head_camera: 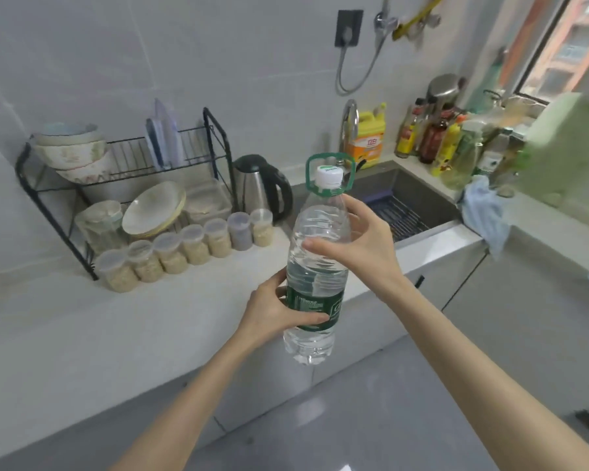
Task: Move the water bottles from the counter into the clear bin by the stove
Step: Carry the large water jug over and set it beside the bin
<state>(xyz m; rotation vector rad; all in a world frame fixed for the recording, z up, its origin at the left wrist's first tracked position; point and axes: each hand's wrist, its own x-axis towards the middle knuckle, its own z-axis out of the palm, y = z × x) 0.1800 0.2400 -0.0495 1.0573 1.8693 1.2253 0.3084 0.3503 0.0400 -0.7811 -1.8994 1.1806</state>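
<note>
Right, starting at the far left, a black wire dish rack point(131, 154) stands on the pale stone counter point(116, 317) against the tiled wall. Pale stacked bowls point(70, 149) sit on its top shelf and cream plates point(153, 209) lean below. In front of the rack, a row of clear plastic jars filled with pale grain point(170, 253) runs along the counter. Just beside them stands a steel electric kettle with a black handle point(252, 185).

Now to the middle. The person's left hand point(272, 311) is wrapped round the large clear plastic water bottle point(317, 253) at its dark green label, thumb across the front, a firm grasp. The bottle is up off the counter, nearly upright, in the air just in front of the counter's edge with the grey floor point(354, 419) beneath it. Its white cap point(329, 175) and green carry handle point(312, 171) point up. The right hand point(368, 246) clasps the bottle's shoulder from the right, thumb on the front, fingers curling round behind.

Moving right, a steel sink point(388, 185) is set into the counter, with a curved metal tap point(350, 120) and a yellow detergent jug point(371, 134) behind it. Further right, a crowd of sauce and oil bottles point(436, 141) fills the corner, and a light blue cloth point(483, 215) hangs over the counter's edge.
</note>
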